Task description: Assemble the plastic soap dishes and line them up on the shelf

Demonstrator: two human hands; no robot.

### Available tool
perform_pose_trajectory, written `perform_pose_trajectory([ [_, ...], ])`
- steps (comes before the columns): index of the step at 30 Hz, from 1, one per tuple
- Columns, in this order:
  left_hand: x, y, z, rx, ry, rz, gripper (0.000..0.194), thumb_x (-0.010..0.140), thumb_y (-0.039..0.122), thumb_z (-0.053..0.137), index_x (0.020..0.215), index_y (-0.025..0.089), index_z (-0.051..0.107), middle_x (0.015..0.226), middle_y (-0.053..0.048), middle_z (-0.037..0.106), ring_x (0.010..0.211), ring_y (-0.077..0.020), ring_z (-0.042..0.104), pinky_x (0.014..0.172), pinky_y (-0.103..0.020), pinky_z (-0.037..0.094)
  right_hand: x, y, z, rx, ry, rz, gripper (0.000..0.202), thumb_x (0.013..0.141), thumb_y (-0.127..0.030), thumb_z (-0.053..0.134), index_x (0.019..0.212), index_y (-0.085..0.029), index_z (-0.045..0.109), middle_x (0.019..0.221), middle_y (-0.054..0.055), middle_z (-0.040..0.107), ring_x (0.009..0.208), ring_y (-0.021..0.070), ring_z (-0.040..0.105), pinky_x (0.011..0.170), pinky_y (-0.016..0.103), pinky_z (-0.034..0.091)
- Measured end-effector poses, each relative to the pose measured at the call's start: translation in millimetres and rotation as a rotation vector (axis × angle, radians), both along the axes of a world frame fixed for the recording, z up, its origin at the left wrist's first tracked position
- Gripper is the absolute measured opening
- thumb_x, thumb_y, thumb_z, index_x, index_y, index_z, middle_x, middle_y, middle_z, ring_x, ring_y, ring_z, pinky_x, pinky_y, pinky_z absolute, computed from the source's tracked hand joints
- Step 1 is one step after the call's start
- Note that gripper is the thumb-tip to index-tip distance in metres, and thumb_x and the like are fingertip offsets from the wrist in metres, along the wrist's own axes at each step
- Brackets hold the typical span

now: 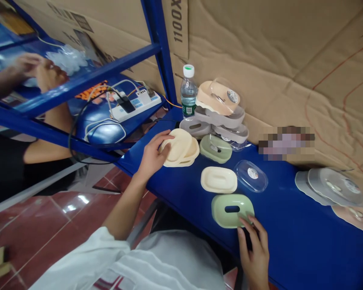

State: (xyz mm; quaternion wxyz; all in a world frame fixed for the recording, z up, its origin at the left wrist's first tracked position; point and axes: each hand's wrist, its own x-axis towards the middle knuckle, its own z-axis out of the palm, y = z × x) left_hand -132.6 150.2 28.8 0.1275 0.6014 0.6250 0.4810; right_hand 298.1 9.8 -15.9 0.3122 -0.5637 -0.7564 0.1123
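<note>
My left hand [153, 156] grips the edge of stacked cream soap-dish pieces [181, 147] at the table's left side. The fingers of my right hand [255, 245] are at the near right rim of a green soap dish [226, 221], which has an oval slot in its floor. Between the hands lies a cream oval tray [218, 180]. Right of that tray is a clear lid [255, 180] with a round sticker. Another green dish [216, 149] under a clear cover sits behind the tray.
Peach and grey soap dishes [220, 98] are piled at the back beside a water bottle [189, 92]. More lidded dishes [332, 187] lie at the right. A blue frame [109, 72] borders the left, with a power strip [136, 104] and a co-worker's hands [45, 68] beyond.
</note>
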Motion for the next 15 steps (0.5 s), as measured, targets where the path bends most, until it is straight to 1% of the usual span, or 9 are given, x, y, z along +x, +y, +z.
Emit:
perform_pose_trajectory([
  [4,11,-9,4.7,-0.06,0.22,-0.094,0.037,0.111,0.036,0.047,0.138,0.023,0.068,0.159,-0.014,0.06,0.153,-0.0285,0.053,0.127,-0.054,0.041,0,-1,-0.3,-0.019,0.008,0.0,0.032,0.109,-0.042,0.058,0.135,-0.029,0.071,0.141,0.011,0.064,0.129,0.0285,0.064,0.103,0.045,0.053],
  [6,16,-14,7.4,-0.109,0.319,-0.113,0.04,0.111,0.043,0.048,0.141,0.025,0.067,0.163,-0.014,0.055,0.158,-0.0322,0.046,0.13,-0.061,0.035,1,-1,-1.2,-0.02,0.011,0.004,0.033,0.109,-0.043,0.058,0.136,-0.028,0.071,0.141,0.011,0.063,0.129,0.0286,0.064,0.104,0.045,0.053],
  [8,21,-20,10.5,-0.172,0.429,-0.098,0.049,0.104,0.055,0.06,0.145,0.028,0.065,0.17,-0.014,0.046,0.161,-0.0403,0.038,0.129,-0.071,0.026,2,-2,-1.9,-0.017,0.011,0.006,0.033,0.109,-0.043,0.057,0.136,-0.028,0.071,0.141,0.011,0.063,0.129,0.0288,0.064,0.104,0.046,0.053],
  [10,26,-24,13.6,-0.211,0.521,-0.057,0.069,0.091,0.063,0.077,0.15,0.031,0.062,0.177,-0.016,0.033,0.163,-0.0482,0.031,0.127,-0.079,0.017,2,-1,-2.1,-0.018,0.005,0.01,0.034,0.109,-0.044,0.057,0.136,-0.028,0.071,0.141,0.011,0.063,0.129,0.0288,0.064,0.104,0.046,0.053],
  [11,28,-25,14.9,-0.218,0.552,-0.037,0.077,0.085,0.063,0.083,0.152,0.032,0.061,0.179,-0.016,0.029,0.163,-0.0504,0.029,0.127,-0.081,0.015,2,-1,-2.1,-0.019,0.002,0.012,0.034,0.109,-0.044,0.057,0.136,-0.029,0.07,0.141,0.011,0.063,0.129,0.0288,0.064,0.104,0.046,0.053],
  [12,30,-26,15.8,-0.219,0.573,-0.026,0.079,0.083,0.061,0.086,0.153,0.033,0.06,0.179,-0.017,0.026,0.163,-0.051,0.029,0.126,-0.081,0.016,2,-1,-1.9,-0.019,0.0,0.014,0.034,0.109,-0.044,0.057,0.136,-0.029,0.07,0.141,0.011,0.064,0.129,0.0287,0.064,0.104,0.046,0.053],
  [13,32,-27,16.3,-0.219,0.587,-0.023,0.077,0.085,0.057,0.086,0.153,0.033,0.06,0.179,-0.017,0.026,0.162,-0.0504,0.031,0.127,-0.079,0.019,2,-1,-1.7,-0.02,-0.001,0.016,0.034,0.109,-0.044,0.057,0.136,-0.028,0.07,0.141,0.012,0.064,0.129,0.0288,0.064,0.104,0.047,0.053],
  [15,33,-27,16.7,-0.224,0.612,-0.043,0.065,0.091,0.047,0.081,0.151,0.032,0.062,0.177,-0.017,0.033,0.16,-0.0481,0.036,0.126,-0.076,0.025,2,0,-1.5,-0.018,0.002,0.016,0.035,0.109,-0.044,0.057,0.137,-0.028,0.07,0.141,0.012,0.064,0.129,0.0289,0.064,0.104,0.047,0.053],
])
